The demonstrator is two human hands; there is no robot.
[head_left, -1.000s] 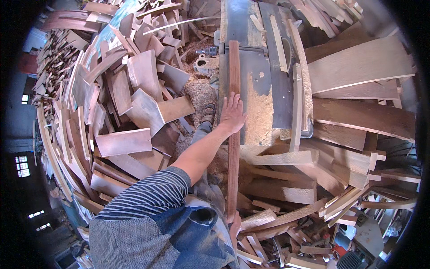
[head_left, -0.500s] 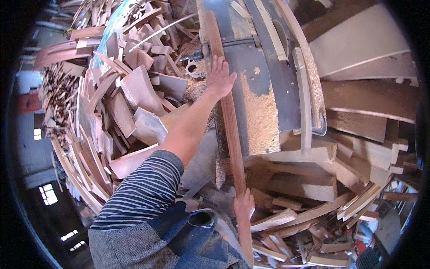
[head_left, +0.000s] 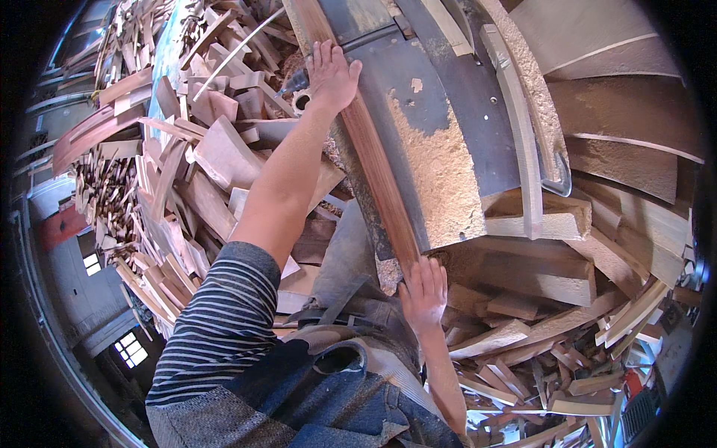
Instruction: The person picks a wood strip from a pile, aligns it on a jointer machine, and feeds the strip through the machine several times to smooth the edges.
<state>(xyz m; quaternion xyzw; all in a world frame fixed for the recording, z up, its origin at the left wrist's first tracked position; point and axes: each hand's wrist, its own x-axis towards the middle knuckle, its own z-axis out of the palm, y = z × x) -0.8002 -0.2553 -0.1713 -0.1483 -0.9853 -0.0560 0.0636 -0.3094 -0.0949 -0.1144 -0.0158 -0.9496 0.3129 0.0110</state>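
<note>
A long reddish-brown wooden strip (head_left: 379, 168) lies lengthwise along the left side of a dark metal machine table (head_left: 424, 58). My left hand (head_left: 334, 78) rests flat on top of its far part, fingers stretched forward. At the near end of the strip, by the table's front edge, my right hand (head_left: 424, 293) grips the wood with its fingers over the end. A dark slot (head_left: 372, 37) crosses the table just beyond and to the right of my left hand. Pale sawdust (head_left: 441, 175) covers part of the table's surface.
Heaped curved wooden offcuts (head_left: 228, 153) fill the left side, close to my left arm. Stacked thick boards (head_left: 523, 272) lie at the right and below the table. A pale upright batten (head_left: 515, 127) stands along the table's right side, with a sawdust-coated rail (head_left: 526, 82) beside it.
The strip has slid away from me along the table, its near end now close to the front edge. My right hand has moved forward with it. The whole view has shifted and tilted.
</note>
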